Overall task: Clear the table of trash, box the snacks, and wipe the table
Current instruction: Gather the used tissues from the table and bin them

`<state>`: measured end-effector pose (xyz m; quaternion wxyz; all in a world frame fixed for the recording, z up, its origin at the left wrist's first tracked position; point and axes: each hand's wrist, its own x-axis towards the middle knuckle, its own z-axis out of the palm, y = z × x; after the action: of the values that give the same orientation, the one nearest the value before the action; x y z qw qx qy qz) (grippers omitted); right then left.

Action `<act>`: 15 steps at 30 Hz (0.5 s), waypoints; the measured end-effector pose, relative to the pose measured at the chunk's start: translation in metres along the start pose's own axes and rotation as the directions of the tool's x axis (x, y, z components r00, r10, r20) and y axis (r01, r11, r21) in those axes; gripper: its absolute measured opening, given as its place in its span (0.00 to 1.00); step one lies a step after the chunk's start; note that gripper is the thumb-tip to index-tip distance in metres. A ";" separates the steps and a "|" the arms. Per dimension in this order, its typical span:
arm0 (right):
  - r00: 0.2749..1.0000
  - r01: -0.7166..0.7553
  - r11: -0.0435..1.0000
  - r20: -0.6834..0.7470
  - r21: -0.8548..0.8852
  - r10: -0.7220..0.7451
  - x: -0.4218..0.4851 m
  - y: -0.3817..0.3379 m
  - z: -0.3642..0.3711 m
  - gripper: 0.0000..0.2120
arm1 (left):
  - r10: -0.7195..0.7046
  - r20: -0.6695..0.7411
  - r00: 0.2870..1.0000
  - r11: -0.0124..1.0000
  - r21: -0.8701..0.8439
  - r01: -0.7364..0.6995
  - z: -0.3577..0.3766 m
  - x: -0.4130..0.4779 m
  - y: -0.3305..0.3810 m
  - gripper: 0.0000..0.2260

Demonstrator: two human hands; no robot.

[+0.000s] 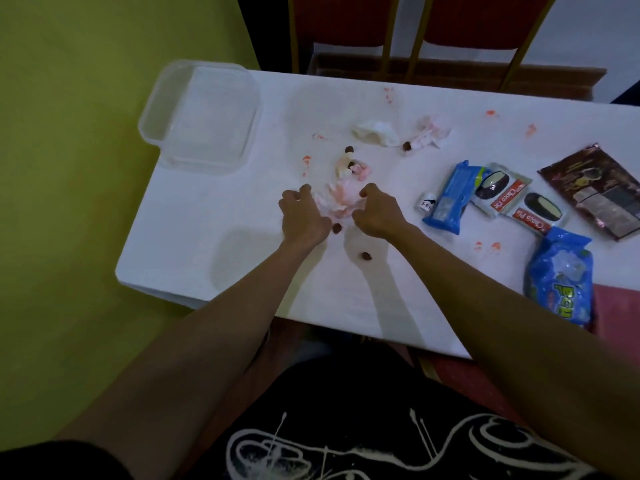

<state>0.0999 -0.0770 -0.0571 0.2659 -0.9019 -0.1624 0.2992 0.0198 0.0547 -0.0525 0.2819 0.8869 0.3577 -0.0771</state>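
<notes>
A pink-stained crumpled tissue [341, 199] lies mid-table between my two hands. My left hand [303, 216] has curled fingers at its left edge, and my right hand [377, 211] curls at its right edge; both seem to grip it. More stained tissue scraps [349, 166] sit just beyond, a white tissue wad [377, 133] and a pink-streaked tissue [533, 135] farther back. Small brown crumbs [366, 256] dot the white table [214, 216]. Snack packets lie at right: a blue packet [450, 199], two Choco Pie packs [502, 194], a dark foil bag [599, 188], a blue bag [561, 282].
A clear plastic box [201, 116] stands open at the table's far left corner. Red smears [488, 245] mark the tabletop. A small white bottle [426, 202] stands beside the blue packet. Red chairs [485, 22] stand behind the table, and green floor [69, 168] lies to the left.
</notes>
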 end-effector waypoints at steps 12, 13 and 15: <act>0.996 -0.036 0.999 -0.076 0.000 0.036 0.023 0.001 0.023 0.11 | 0.118 0.045 0.992 0.992 0.033 -0.120 -0.002 0.035 -0.018 0.07; 0.995 -0.040 0.999 -0.093 0.023 0.042 0.023 0.001 0.022 0.09 | 0.121 0.025 0.992 0.992 0.014 -0.122 -0.005 0.036 -0.018 0.07; 0.991 -0.045 0.996 -0.126 0.078 0.054 0.023 0.001 0.017 0.08 | 0.128 -0.030 0.991 0.991 -0.044 -0.129 -0.012 0.037 -0.015 0.07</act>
<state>0.1069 -0.0616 -0.0795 0.3020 -0.9123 -0.1113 0.2532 0.0357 0.0922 -0.0615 0.3016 0.9024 0.3053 -0.0385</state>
